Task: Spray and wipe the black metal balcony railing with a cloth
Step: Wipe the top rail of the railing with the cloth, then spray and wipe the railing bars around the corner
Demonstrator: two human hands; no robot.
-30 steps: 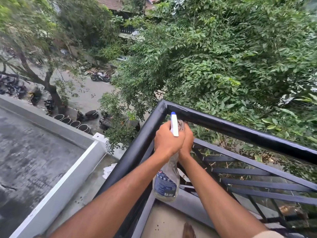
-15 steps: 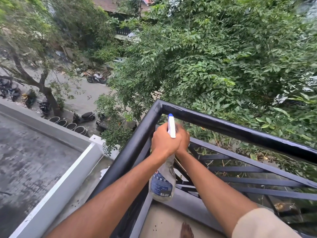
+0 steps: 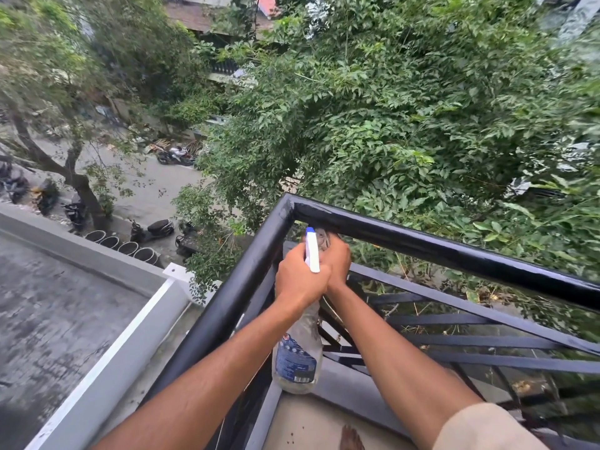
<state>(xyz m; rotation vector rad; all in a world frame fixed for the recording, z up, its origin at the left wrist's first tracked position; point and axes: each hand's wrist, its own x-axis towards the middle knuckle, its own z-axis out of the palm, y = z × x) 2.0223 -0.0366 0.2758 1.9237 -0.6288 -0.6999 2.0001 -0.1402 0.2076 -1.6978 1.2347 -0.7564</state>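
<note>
Left hand grips clear plastic spray bottle, right hand clutches grey cloth — side by side beneath black metal railing corner.

Black railing, clear blue-labelled bottle, white, blue-tipped sprayer.

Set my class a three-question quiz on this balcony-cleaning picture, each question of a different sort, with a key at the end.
1. Multiple choice: which hand grips the spray bottle? A) the left B) the right C) neither
2. Fill the gap: the right hand holds the cloth up by the ____ of the railing.
3. True or false: the cloth hangs loose with no hand on it.

Key
1. A, the left hand.
2. corner
3. False
</note>
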